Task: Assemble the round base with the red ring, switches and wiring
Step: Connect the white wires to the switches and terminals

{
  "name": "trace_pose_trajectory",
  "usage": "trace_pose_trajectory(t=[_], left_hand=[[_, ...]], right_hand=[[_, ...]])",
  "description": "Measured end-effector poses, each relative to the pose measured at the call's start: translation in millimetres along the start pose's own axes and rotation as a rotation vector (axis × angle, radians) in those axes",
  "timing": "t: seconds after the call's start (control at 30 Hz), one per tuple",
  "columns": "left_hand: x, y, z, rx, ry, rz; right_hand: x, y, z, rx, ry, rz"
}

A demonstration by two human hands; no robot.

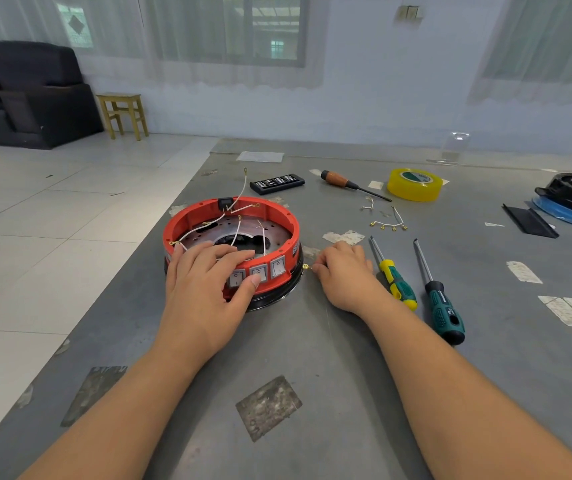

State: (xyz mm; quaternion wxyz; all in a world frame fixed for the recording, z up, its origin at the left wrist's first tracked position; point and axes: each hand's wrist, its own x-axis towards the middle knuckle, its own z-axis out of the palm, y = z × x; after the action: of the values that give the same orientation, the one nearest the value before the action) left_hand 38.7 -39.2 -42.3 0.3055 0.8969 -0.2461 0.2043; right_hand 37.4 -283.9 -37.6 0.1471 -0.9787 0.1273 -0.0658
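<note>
Centrally on the grey metal table [312,358] sits the round black base [277,292] with the red plastic ring [279,220] seated on top of it. Inside the ring lie a perforated metal disc [208,233] and several thin white wires [238,197] with small brass terminals, some arching up over the rim. Three white rocker switches [258,273] line the ring's near wall. The left hand [205,285] rests over the ring's near edge, fingers laid straight across the top and thumb pressing against a switch face. The right hand [343,271] lies on the table just beside the base, fingers curled and pinching a small brass terminal [306,267] at its tip. To its right lie a yellow-and-green-handled screwdriver [395,275] and a dark green-handled screwdriver [440,303], side by side. Farther back are loose white wire pieces [390,223], a wooden-handled screwdriver [347,183], a yellow roll of tape [414,185] and a black case of screwdriver bits [277,183].
</note>
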Motion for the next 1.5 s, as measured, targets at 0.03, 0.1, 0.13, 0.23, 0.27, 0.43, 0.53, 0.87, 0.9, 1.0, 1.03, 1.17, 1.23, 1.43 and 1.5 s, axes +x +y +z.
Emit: trace_pose_trajectory(t=[0.03,0.1,0.13,0.23,0.27,0.43,0.53,0.87,0.9,1.0,1.03,1.17,1.23,1.43,1.5], left_hand=[[0.1,0.4,0.1,-0.004,0.001,0.001],[0.2,1.9,-0.1,-0.022,0.009,-0.003],[0.3,2.8,-0.4,-0.039,0.018,-0.005],[0.9,5.2,-2.0,-0.086,0.077,0.021],[0.8,6.3,-2.6,-0.097,0.098,0.029],[-1.2,13.8,-3.5,-0.173,0.180,0.071],[-0.8,15.3,-4.5,-0.238,0.224,0.059],[-2.7,16.8,-6.5,-0.436,0.175,-0.065],[-3.3,17.6,-7.1,-0.460,0.174,-0.075],[-4.4,19.8,-9.0,-0.507,0.181,-0.090],[-4.3,20.0,-9.5,-0.519,0.180,-0.097],[-3.5,19.2,-9.8,-0.533,0.172,-0.117],[-3.3,18.4,-9.6,-0.518,0.181,-0.102],[-3.3,15.2,-9.1,-0.490,0.203,-0.077],[-3.7,15.4,-9.6,-0.507,0.206,-0.091]], right_hand=[[-1.3,-1.1,0.4,0.022,0.031,0.005],[-4.2,-3.4,-1.1,0.173,0.120,0.009],[-6.3,-4.9,-2.8,0.272,0.181,-0.011],[-14.5,-16.4,-8.5,0.396,0.423,-0.222],[-17.9,-23.4,-9.2,0.377,0.486,-0.319],[-30.2,-55.4,3.2,0.297,0.609,-0.660],[-32.2,-63.1,7.1,0.252,0.633,-0.754],[-35.8,-63.6,1.6,0.163,0.648,-0.834],[-35.5,-63.5,1.3,0.159,0.659,-0.843],[-35.3,-64.3,2.8,0.162,0.686,-0.865],[-35.2,-64.5,3.6,0.163,0.699,-0.876],[-33.9,-65.3,5.0,0.149,0.742,-0.909],[-34.3,-66.3,6.3,0.174,0.734,-0.878],[-36.1,-62.9,7.8,0.308,0.606,-0.693],[-35.8,-61.8,6.1,0.271,0.605,-0.695]])
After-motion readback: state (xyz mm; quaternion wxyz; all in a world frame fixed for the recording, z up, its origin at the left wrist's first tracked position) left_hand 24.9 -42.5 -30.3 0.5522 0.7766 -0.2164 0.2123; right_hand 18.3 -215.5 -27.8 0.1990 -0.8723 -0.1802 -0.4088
